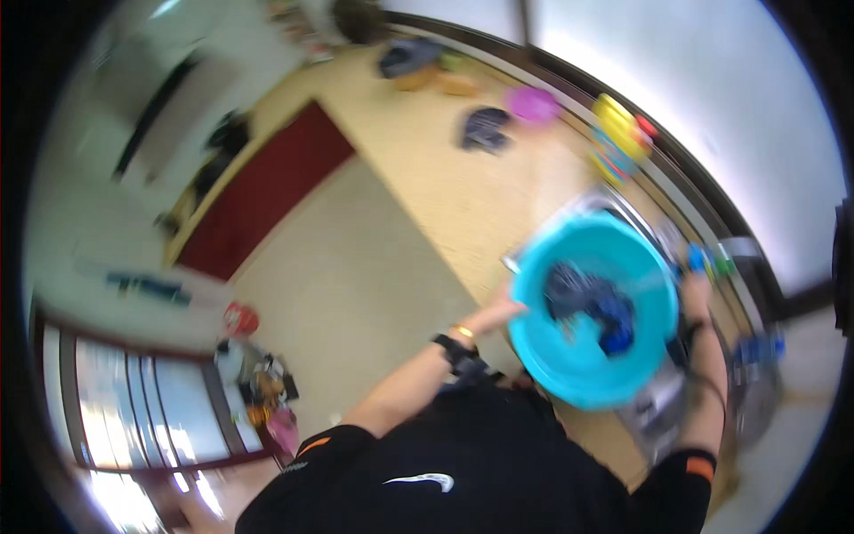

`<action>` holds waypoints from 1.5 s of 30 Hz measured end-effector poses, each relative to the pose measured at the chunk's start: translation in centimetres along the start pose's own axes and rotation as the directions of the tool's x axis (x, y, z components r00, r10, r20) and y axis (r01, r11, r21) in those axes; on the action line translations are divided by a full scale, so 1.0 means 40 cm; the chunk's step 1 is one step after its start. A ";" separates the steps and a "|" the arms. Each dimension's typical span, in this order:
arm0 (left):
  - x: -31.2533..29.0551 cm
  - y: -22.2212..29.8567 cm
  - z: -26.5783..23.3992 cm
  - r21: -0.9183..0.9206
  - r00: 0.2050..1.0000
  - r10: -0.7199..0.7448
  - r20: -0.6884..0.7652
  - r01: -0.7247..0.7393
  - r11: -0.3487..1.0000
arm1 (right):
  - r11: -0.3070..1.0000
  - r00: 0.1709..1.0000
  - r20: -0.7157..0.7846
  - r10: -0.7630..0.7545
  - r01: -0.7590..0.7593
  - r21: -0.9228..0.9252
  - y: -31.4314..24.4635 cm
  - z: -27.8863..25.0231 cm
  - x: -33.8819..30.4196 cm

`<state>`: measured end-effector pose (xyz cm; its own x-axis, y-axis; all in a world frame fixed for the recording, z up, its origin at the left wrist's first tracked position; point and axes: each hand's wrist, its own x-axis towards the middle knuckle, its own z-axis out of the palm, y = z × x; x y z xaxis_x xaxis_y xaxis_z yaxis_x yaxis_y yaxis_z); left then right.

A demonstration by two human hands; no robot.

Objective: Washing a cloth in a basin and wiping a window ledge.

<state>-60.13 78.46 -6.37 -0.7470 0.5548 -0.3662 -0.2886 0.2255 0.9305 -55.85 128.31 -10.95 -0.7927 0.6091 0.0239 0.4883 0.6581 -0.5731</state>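
Two hands, one left hand (503, 311) and one right hand (696, 295); two sleeves (334, 443); one gold bangle (462, 331); one black wristband (456, 353); one basin (569, 376); the number of pieces in its dark cloth (576, 289) cannot be told; one sink (654, 393); one worktop (436, 173); one yellow bottle (616, 142); one purple round thing (534, 105); two dark bundles (485, 131), both blurred; one dark red panel (276, 191); at least two frosted panes (676, 80); the small things (697, 258) beside the right hand are too blurred to count.
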 end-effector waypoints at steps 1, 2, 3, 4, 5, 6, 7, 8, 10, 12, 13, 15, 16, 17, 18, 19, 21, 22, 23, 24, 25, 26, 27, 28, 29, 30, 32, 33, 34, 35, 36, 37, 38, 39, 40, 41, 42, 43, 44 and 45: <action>-0.009 0.001 -0.006 -0.029 0.998 -0.033 0.062 0.035 0.999 | 0.987 0.991 0.010 -0.130 0.131 -0.093 -0.014 0.007 -0.003; 0.022 0.039 0.053 -0.110 0.984 0.149 0.098 -0.138 0.984 | 0.786 0.964 0.067 -0.258 0.250 -0.566 0.203 -0.030 0.025; 0.045 0.029 0.059 -0.068 0.969 0.205 0.138 -0.197 0.978 | 0.342 0.893 0.163 -0.418 0.322 -0.883 0.333 -0.069 0.064; 0.060 -0.002 0.060 -0.061 0.965 0.244 0.100 -0.239 0.969 | 0.219 0.835 0.237 -0.497 0.385 -0.897 0.346 -0.056 0.078; 0.037 -0.019 0.049 -0.040 0.965 0.260 0.040 -0.258 0.965 | 0.269 0.892 0.260 -0.369 0.370 -0.889 0.202 -0.020 0.033; 0.012 -0.042 0.021 -0.011 0.964 0.258 -0.062 -0.259 0.966 | 0.312 0.852 0.247 -0.462 0.416 -0.854 0.151 0.063 0.082; -0.011 -0.023 0.029 -0.068 0.983 0.175 -0.060 -0.179 0.982 | 0.333 0.828 0.209 -0.520 0.422 -0.843 0.130 0.058 0.076; -0.013 0.017 0.047 -0.123 0.995 0.103 0.013 -0.101 0.987 | 0.396 0.835 0.191 -0.515 0.430 -0.811 0.212 0.023 0.086; -0.047 0.075 0.049 -0.134 1.000 0.031 0.006 -0.030 0.990 | 0.415 0.825 0.233 -0.514 0.478 -0.774 0.193 0.031 0.113; -0.064 0.081 0.050 -0.145 1.000 -0.029 -0.010 0.027 0.989 | 0.329 0.816 0.314 -0.486 0.503 -0.799 0.101 0.017 0.084; -0.033 0.047 0.056 -0.153 1.000 -0.021 -0.018 0.018 0.988 | 0.397 0.838 0.247 -0.487 0.464 -0.792 0.116 0.011 0.083; 0.048 -0.044 0.083 -0.065 0.969 0.246 -0.011 -0.246 0.967 | 0.515 0.840 0.117 -0.530 0.428 -0.743 0.254 -0.023 0.093; 0.038 -0.019 0.073 0.054 0.967 0.255 0.007 -0.255 0.965 | 0.430 0.836 0.176 -0.519 0.434 -0.792 0.246 -0.003 0.073; 0.028 -0.001 0.066 0.008 0.965 0.259 0.039 -0.260 0.966 | 0.336 0.848 0.229 -0.478 0.417 -0.845 0.250 -0.016 0.049; 0.016 0.016 0.064 -0.053 0.962 0.262 0.079 -0.258 0.965 | 0.318 0.814 0.314 -0.488 0.501 -0.805 0.227 -0.025 0.046; -0.005 0.076 0.065 -0.137 0.951 0.268 0.156 -0.248 0.959 | 0.644 0.923 0.144 -0.357 0.355 -0.678 0.299 -0.048 0.039; 0.004 0.015 0.028 -0.002 0.989 0.143 0.045 -0.143 0.990 | 0.612 0.852 0.142 -0.504 0.468 -0.638 0.141 -0.006 0.039; -0.003 0.033 0.033 -0.123 0.991 0.133 0.034 -0.128 0.984 | 0.354 0.793 0.114 -0.598 0.390 -0.850 0.159 -0.028 0.045; -0.008 0.052 0.015 -0.006 0.998 -0.006 0.055 0.007 1.000 | 0.414 0.855 0.152 -0.496 0.386 -0.824 0.071 -0.012 0.029; -0.021 0.075 0.012 0.023 0.999 -0.043 0.030 0.042 0.999 | 0.515 0.882 0.152 -0.446 0.392 -0.762 0.004 -0.026 0.019; -0.024 0.065 0.017 -0.033 1.000 0.009 -0.009 -0.009 0.999 | 0.459 0.861 0.178 -0.476 0.416 -0.785 -0.025 -0.044 0.021; -0.014 0.056 0.016 -0.088 0.995 0.060 -0.076 -0.067 0.994 | 0.485 0.920 0.185 -0.346 0.345 -0.804 -0.072 -0.053 0.016; -0.005 0.061 0.027 -0.091 0.999 0.049 -0.019 -0.051 0.995 | 0.491 0.926 0.169 -0.337 0.326 -0.808 -0.076 -0.065 0.002; -0.009 0.074 0.039 -0.064 0.999 0.016 -0.039 -0.019 0.998 | 0.466 0.924 0.210 -0.319 0.346 -0.814 -0.066 -0.085 -0.008; -0.006 0.083 0.044 -0.036 0.997 -0.010 -0.074 0.007 0.999 | 0.459 0.934 0.222 -0.281 0.334 -0.823 -0.062 -0.107 -0.022; 0.002 0.086 0.051 -0.036 0.999 -0.015 -0.047 0.014 0.999 | 0.517 0.945 0.206 -0.255 0.313 -0.797 -0.051 -0.128 -0.033; 0.002 0.080 0.063 -0.024 0.998 -0.035 -0.050 0.034 0.999 | 0.568 0.953 0.201 -0.225 0.296 -0.768 -0.055 -0.161 -0.073; 0.001 0.076 0.062 -0.027 0.998 -0.046 -0.044 0.045 0.999 | 0.704 0.963 0.108 -0.246 0.254 -0.663 -0.065 -0.175 -0.108; -0.006 0.074 0.059 -0.043 0.998 -0.034 -0.056 0.031 0.999 | 0.815 0.967 0.014 -0.253 0.221 -0.535 -0.072 -0.187 -0.143; -0.004 0.073 0.062 -0.056 0.998 -0.021 -0.059 0.017 0.998 | 0.813 0.970 0.019 -0.242 0.214 -0.542 -0.037 -0.207 -0.174; 0.004 0.072 0.068 -0.073 0.998 -0.044 -0.043 0.040 0.996 | 0.871 0.995 0.103 -0.012 0.061 -0.487 0.002 -0.236 -0.206; 0.003 0.076 0.069 -0.079 0.998 -0.048 -0.041 0.045 0.996 | 0.893 0.960 0.196 0.202 -0.098 -0.440 0.024 -0.256 -0.239; 0.002 0.078 0.064 -0.085 0.999 -0.032 -0.043 0.029 0.996 | 0.957 0.934 0.226 0.275 -0.288 0.027 0.008 -0.243 -0.293; 0.003 0.075 0.059 -0.093 0.998 -0.017 -0.056 0.011 0.996 | 0.769 0.900 0.299 0.317 -0.428 0.474 -0.032 -0.221 -0.361; 0.001 0.074 0.056 -0.102 0.996 -0.017 -0.087 0.008 0.995 | 0.779 0.903 0.316 0.292 -0.416 0.469 -0.066 -0.207 -0.415; 0.001 0.070 0.051 -0.081 0.995 -0.016 -0.094 0.009 0.997 | 0.762 0.895 0.327 0.303 -0.434 0.480 -0.099 -0.189 -0.467; 0.002 0.069 0.045 -0.062 0.995 -0.014 -0.102 0.008 0.998 | 0.747 0.888 0.338 0.312 -0.450 0.490 -0.129 -0.175 -0.515; 0.005 0.065 0.036 -0.069 0.988 -0.011 -0.155 0.001 0.998 | 0.733 0.881 0.358 0.308 -0.460 0.501 -0.156 -0.160 -0.551; 0.007 0.054 0.027 -0.053 0.995 0.034 -0.092 -0.039 0.998 | 0.699 0.892 0.338 0.301 -0.448 0.557 -0.180 -0.135 -0.577; 0.004 0.046 0.022 -0.036 0.997 0.076 -0.030 -0.077 0.996 | 0.661 0.899 0.322 0.296 -0.437 0.610 -0.193 -0.113 -0.603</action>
<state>-60.26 79.66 -4.70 -0.7845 0.5462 -0.2937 -0.2515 0.1526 0.9557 -38.85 110.55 -3.42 -0.6856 0.5999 -0.4124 0.4464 -0.1010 -0.8891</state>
